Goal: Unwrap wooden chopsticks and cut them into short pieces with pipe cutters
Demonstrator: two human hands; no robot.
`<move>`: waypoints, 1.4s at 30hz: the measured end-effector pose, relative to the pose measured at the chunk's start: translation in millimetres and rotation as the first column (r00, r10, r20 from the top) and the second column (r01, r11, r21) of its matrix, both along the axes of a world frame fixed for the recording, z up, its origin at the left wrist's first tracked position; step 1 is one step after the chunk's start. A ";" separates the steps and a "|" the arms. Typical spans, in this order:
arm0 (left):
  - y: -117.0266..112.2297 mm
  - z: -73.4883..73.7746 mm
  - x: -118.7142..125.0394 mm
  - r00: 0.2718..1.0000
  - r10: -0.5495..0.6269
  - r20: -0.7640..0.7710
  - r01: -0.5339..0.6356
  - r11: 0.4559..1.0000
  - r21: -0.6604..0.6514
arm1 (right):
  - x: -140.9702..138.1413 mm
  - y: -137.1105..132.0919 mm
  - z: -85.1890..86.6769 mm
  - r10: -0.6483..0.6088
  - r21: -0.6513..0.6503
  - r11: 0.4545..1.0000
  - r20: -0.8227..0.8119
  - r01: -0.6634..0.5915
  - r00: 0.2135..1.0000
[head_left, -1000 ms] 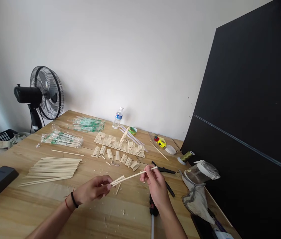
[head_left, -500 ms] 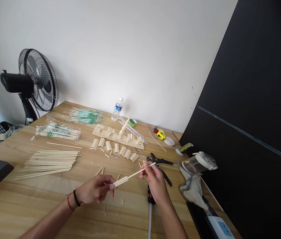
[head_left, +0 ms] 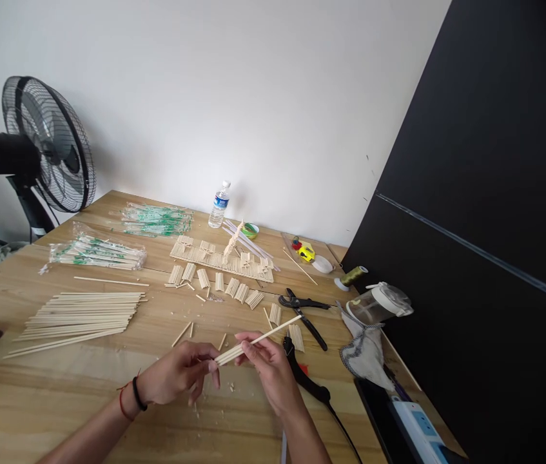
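Note:
Between the fingertips of my left hand (head_left: 176, 372) are the ends of a few pale wooden chopsticks (head_left: 228, 355), lying side by side. One of them is longer and sticks out to the upper right. My right hand (head_left: 270, 372) pinches the same sticks farther along, thumb on top. A black glue gun (head_left: 303, 379) lies on the table, partly behind my right hand. Past it are black-handled cutters (head_left: 305, 303) and small panels of short sticks (head_left: 275, 314). A row of similar panels (head_left: 204, 279) sits before a stick-built model (head_left: 214, 260) with an upright piece.
Loose chopsticks (head_left: 79, 316) lie in a pile at left, with wrapped bundles (head_left: 98, 250) behind. A water bottle (head_left: 218, 206) stands near the wall. At right are a thread spool (head_left: 352, 277), a lidded jar (head_left: 379, 304), a cloth (head_left: 364, 354) and a power strip (head_left: 420, 425).
My right hand has slid left along the long chopstick to the bundle, close to my left hand. More of the glue gun shows. The view has shifted slightly right.

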State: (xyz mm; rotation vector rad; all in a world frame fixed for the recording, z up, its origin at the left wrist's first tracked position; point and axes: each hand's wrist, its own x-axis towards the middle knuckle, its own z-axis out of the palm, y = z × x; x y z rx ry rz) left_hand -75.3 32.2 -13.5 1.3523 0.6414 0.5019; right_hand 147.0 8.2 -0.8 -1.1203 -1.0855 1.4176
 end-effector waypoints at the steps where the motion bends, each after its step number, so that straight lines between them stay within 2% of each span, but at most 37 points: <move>1: 0.2 0.4 -0.4 1.000 -0.007 -0.004 0.007 1.000 -0.002 | 0.1 -0.2 1.6 0.003 0.000 1.000 -0.005 -0.003 1.000; 7: 1.1 4.5 -4.9 0.998 -0.049 -0.026 0.051 0.996 0.067 | -1.3 -1.7 11.5 0.036 0.047 0.998 0.007 -0.036 0.999; 12: -0.4 13.1 -5.2 0.994 0.013 -0.113 -0.001 0.995 0.105 | -5.4 -0.1 15.8 0.078 0.032 0.996 0.059 -0.080 0.995; 15: -0.2 15.2 -4.9 0.991 0.077 -0.111 -0.061 0.989 0.133 | 8.8 8.0 33.3 0.208 -0.040 0.978 0.155 -0.205 0.966; 17: 1.3 14.9 -5.9 0.988 0.127 -0.086 -0.116 0.985 0.126 | 31.0 17.1 48.3 0.281 -0.038 0.959 0.280 -0.282 0.918; 18: 2.4 14.5 -6.7 0.985 0.157 -0.073 -0.148 0.982 0.115 | 45.4 21.7 54.6 0.235 -0.008 0.968 0.370 -0.250 0.899; 20: 4.7 14.2 -8.9 0.973 0.227 -0.048 -0.221 0.970 0.102 | 77.0 28.2 60.8 0.003 0.112 0.991 0.515 -0.070 0.857; 23: 7.0 15.1 -11.2 0.947 0.320 -0.017 -0.317 0.944 0.092 | 120.4 23.1 48.2 -0.126 0.149 0.988 0.694 0.030 0.709; 26: 7.3 16.7 -10.8 0.935 0.353 -0.011 -0.351 0.933 0.079 | 147.6 -1.5 15.6 -0.097 0.059 0.995 0.797 0.083 0.596; 28: 6.7 17.4 -9.2 0.935 0.353 -0.023 -0.350 0.934 0.074 | 154.9 -21.9 -7.2 -0.041 0.016 0.999 0.809 0.048 0.587; 31: 5.6 17.3 -7.2 0.938 0.344 -0.040 -0.341 0.938 0.067 | 152.8 -43.7 -29.9 -0.062 0.042 0.998 0.835 0.049 0.547; 35: 5.5 15.3 -7.4 0.935 0.352 -0.043 -0.349 0.935 0.063 | 143.2 -50.5 -36.5 -0.094 0.101 0.995 0.869 0.013 0.485; 39: 7.1 13.8 -9.1 0.929 0.369 -0.029 -0.366 0.926 0.090 | 147.9 -52.6 -32.7 -0.106 0.144 0.989 0.849 -0.033 0.517; 42: 8.3 13.6 -9.6 0.928 0.372 -0.015 -0.369 0.925 0.093 | 164.9 -54.7 -30.6 -0.174 0.182 0.983 0.841 0.035 0.512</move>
